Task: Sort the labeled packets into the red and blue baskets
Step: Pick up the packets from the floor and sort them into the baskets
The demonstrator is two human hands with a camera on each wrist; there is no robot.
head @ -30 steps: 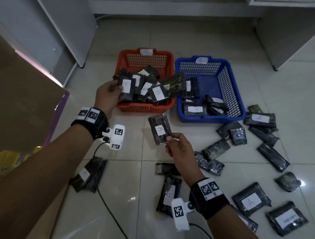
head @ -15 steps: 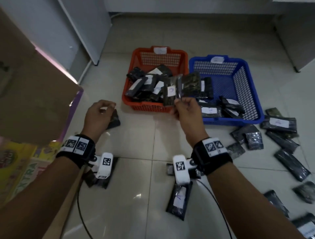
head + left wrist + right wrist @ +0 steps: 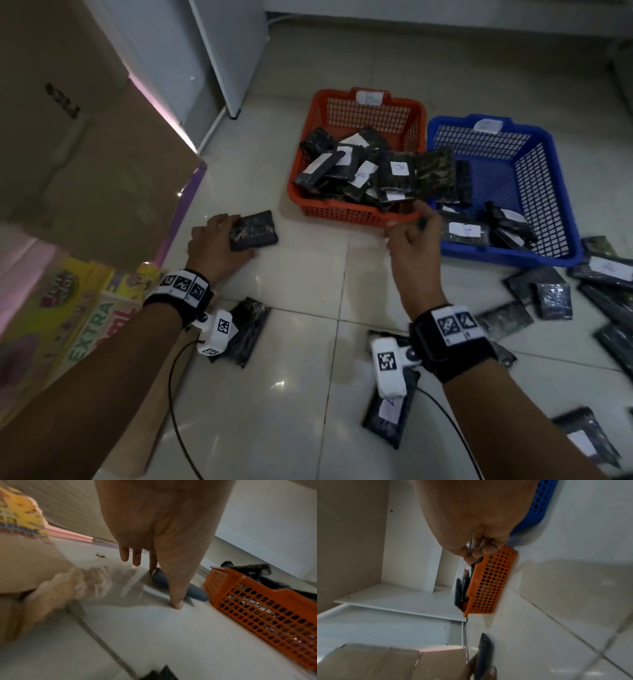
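Glossy pale tiled floor [image 3: 301, 394], white cabinets [image 3: 233, 51]

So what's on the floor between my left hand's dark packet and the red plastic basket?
Head view: bare tile between dark packet and red plastic basket.

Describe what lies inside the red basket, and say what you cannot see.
The red basket holds a heap of dark packets, several showing white labels. Packets deeper in the heap, and the basket floor, are covered.

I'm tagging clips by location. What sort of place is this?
Probably an indoor storeroom or home floor: glossy tiled floor, cardboard box, white cabinets, and a red basket set on the tiles.
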